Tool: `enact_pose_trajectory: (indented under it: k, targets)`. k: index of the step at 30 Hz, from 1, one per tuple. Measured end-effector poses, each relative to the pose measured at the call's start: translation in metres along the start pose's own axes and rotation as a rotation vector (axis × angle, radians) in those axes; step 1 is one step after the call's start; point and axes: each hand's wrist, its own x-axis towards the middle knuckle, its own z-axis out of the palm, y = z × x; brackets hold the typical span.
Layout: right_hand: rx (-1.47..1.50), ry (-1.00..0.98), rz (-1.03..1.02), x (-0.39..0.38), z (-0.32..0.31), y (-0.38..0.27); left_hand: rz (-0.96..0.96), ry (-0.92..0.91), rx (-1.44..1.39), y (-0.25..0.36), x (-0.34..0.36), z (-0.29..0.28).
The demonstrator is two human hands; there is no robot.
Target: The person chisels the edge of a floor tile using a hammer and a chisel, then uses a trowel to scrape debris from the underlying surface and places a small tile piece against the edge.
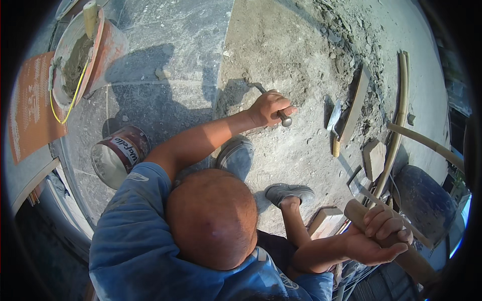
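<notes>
Neither my left hand nor my right hand shows in the head view. Below me a co-worker in a blue shirt (125, 231) crouches, bald head (211, 215) toward the camera. Their left hand (271, 108) grips a dark metal chisel (285, 120) with a round striking end, angled over rough, dusty grey ground (261, 65). Their right hand (376, 231), at lower right, is curled around a thick wooden mallet (416, 266). Right of the chisel lie a small trowel (334, 116) and a long flat tool (353, 107).
Upper left are a mortar bucket (108, 42), an orange board (30, 105) and grey tiles (165, 25); a round tub (110, 163) stands left of the co-worker. On the right lie wooden poles (401, 90), wooden blocks (374, 158), broken rubble (341, 45) and a dark blue container (429, 195).
</notes>
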Motion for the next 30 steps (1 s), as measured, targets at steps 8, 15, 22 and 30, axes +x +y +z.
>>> enact_pose_trajectory:
  k: [8, 15, 22, 30]
  targets:
    - [0.040, -0.046, -0.009, -0.003, 0.013, 0.005, 0.023, 0.107, 0.058, -0.018, 0.026, -0.029]
    - [-0.001, -0.032, 0.121, -0.049, 0.055, 0.098, -0.023, 0.118, 0.135, -0.040, 0.026, -0.030]
    - [-0.429, -0.238, 0.742, -0.089, 0.046, 0.139, -0.058, 0.070, 0.225, -0.045, 0.023, -0.039]
    - [0.162, 0.041, -0.031, -0.041, 0.072, 0.104, -0.064, 0.148, 0.177, -0.041, 0.035, -0.033]
